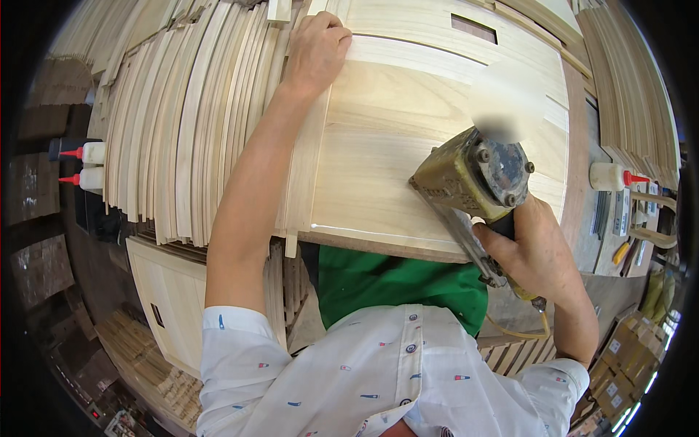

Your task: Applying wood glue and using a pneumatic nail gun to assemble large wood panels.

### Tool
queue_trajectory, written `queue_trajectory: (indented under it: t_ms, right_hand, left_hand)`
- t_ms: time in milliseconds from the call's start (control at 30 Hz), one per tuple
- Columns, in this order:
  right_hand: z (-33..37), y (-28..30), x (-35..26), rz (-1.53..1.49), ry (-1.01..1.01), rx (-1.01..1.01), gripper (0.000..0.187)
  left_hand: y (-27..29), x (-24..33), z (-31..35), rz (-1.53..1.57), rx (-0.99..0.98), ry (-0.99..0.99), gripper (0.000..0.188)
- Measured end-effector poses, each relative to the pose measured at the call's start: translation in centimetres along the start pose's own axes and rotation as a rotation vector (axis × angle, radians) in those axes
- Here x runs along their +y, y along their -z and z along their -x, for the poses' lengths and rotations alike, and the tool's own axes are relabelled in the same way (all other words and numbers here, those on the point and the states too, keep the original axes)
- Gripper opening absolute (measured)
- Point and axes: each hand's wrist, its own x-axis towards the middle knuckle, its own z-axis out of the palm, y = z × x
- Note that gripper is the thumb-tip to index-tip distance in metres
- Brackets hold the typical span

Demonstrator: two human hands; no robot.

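Note:
A pale wooden panel (393, 153) lies flat in front of me, with a thin white line of what looks like glue along its near edge. My left hand (318, 52) presses with curled fingers at the panel's far left, on the wooden strip (302, 186) that runs along its left side. What lies under the fingertips is partly hidden. In my right hand (535, 251) is the handle of a worn pneumatic nail gun (455, 164), tilted above the panel's right half. A yellow air hose (518, 335) hangs from its handle end.
Thin wooden slats (182, 131) stand packed at left; more slats (630, 80) are stacked at far right. Red-tipped glue bottles (93, 153) sit beyond the left stack, another bottle (606, 176) at right. A second panel (171, 298) leans below left. Cartons (626, 357) stand at lower right.

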Motion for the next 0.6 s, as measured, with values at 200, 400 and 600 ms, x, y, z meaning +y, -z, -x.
queue_trajectory:
  t_ms: [200, 400, 600]
  right_hand:
    - [0.0, 0.1, -0.2, 0.028, -0.023, 0.004, 0.041]
    - [-0.2, 0.3, -0.4, 0.034, -0.071, -0.007, 0.038]
    - [0.0, 0.3, 0.1, 0.057, -0.039, 0.016, 0.036]
  left_hand:
    - [0.5, 0.0, 0.1, 0.015, -0.039, -0.004, 0.015]
    - [4.6, 1.9, 0.8, 0.056, -0.349, -0.066, 0.017]
    - [5.8, 2.6, 1.3, -0.054, -0.530, -0.175, 0.013]
